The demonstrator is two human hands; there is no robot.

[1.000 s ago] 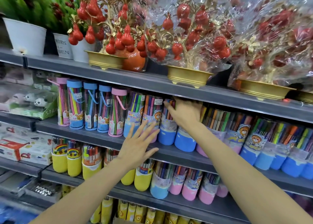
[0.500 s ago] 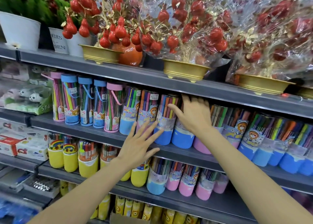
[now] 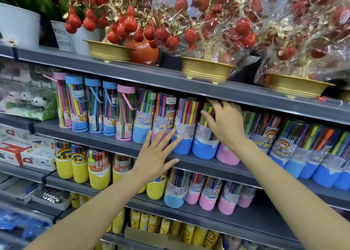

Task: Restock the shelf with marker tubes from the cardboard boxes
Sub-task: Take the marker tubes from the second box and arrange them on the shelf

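Marker tubes with blue and pink bases (image 3: 181, 130) stand in a row on the grey middle shelf (image 3: 106, 138). My right hand (image 3: 225, 125) reaches over one blue-based marker tube (image 3: 203, 145). Its fingers curl over the tube's top under the shelf above, and the thumb lies on the front. My left hand (image 3: 157, 155) is spread flat with straight fingers in front of the shelf edge, its fingertips by the bases of a pink tube and a blue tube. At the bottom, an open cardboard box (image 3: 145, 236) holds yellow tubes.
Gold pots of red ornament trees in cellophane (image 3: 206, 70) sit on the top shelf just above my right hand. Taller tubes with carry straps (image 3: 94, 107) stand to the left. Yellow-based tubes (image 3: 98, 170) and pink-based tubes (image 3: 208, 195) fill the shelf below.
My right hand has shifted right along the row and its fingers have curled over a tube's top. The left hand stays spread in about the same place. The view has moved closer.
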